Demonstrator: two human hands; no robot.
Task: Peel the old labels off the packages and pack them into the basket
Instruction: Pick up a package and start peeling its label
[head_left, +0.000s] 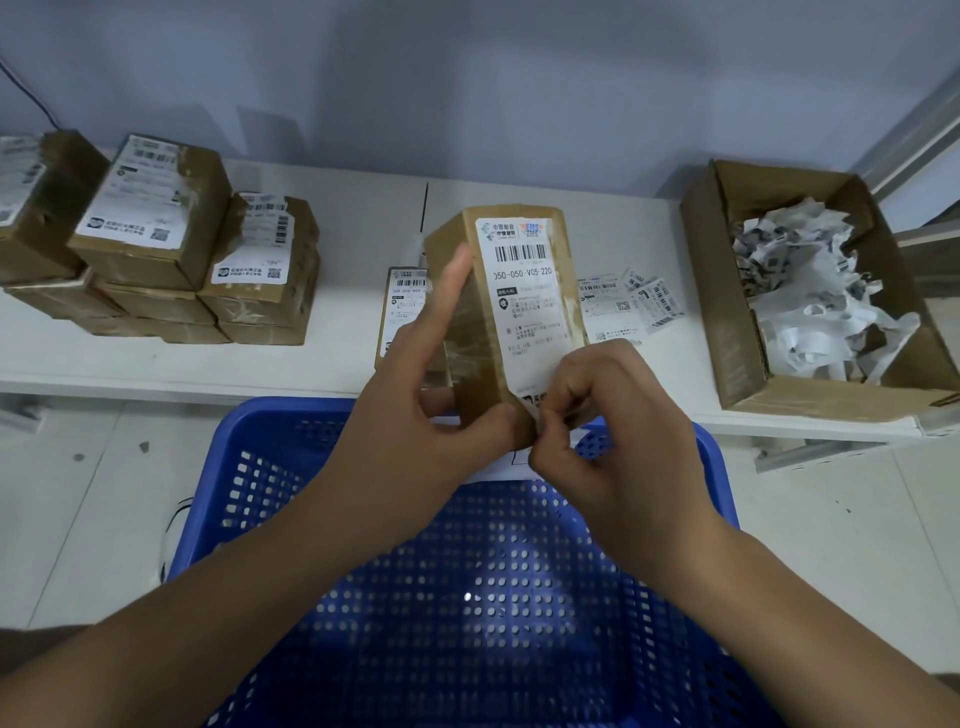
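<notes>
I hold a brown cardboard package (467, 332) upright above the far rim of the blue perforated basket (270, 467). My left hand (415, 395) grips its left side, index finger stretched up along the face. A white shipping label (524, 296) with a barcode covers its right face. My right hand (608, 415) pinches the label's bottom corner at the package's lower edge. Another labelled package (402, 306) lies on the white table (337, 364) behind my left hand, partly hidden.
Stacks of labelled brown packages (156, 244) stand at the table's back left. An open cardboard box (737, 332) full of crumpled peeled labels sits at the right. Loose label pieces (631, 299) lie beside the held package. The basket stands on a tiled floor.
</notes>
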